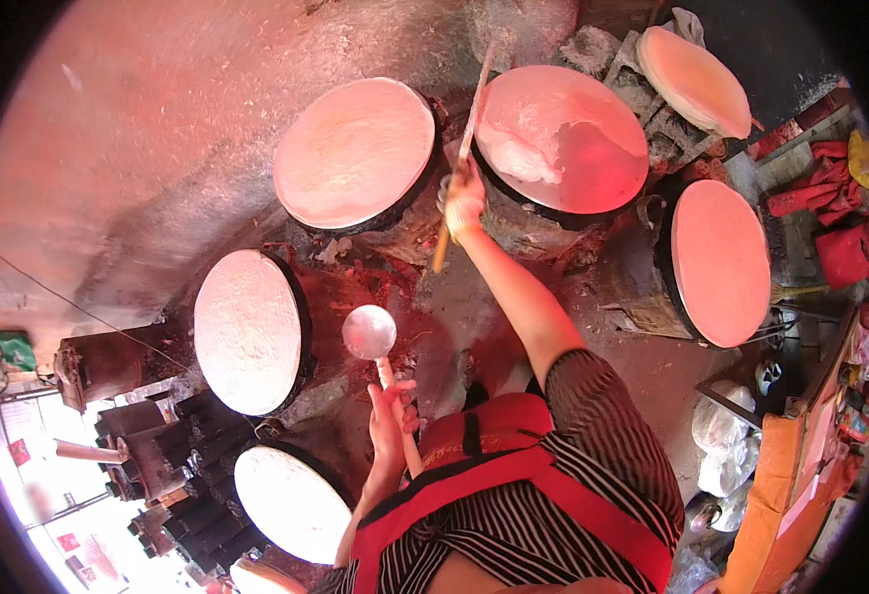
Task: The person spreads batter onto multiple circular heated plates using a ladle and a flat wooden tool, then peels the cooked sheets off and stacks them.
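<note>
My right hand (465,197) reaches out and grips a long wooden stick (471,119). Its far end passes the left rim of a round griddle (603,169). On that griddle a thin pale sheet of dough (516,148) lies partly folded, leaving the lower right surface bare. Nearer my body, my left hand (386,423) holds the handle of a round-bowled ladle (370,332), bowl pointing away from me. More round griddles bearing pale sheets stand around me: one at far left (356,152), one at left (248,332), one at near left (293,505) and one at right (720,263).
A stack of round flatbreads (694,82) rests on blocks at the far right. Dark cylinders (204,475), perhaps coal briquettes, are piled at left. Bagged items (724,438) and an orange-covered table edge (765,490) stand at right. A wall (144,111) rises behind the left griddles.
</note>
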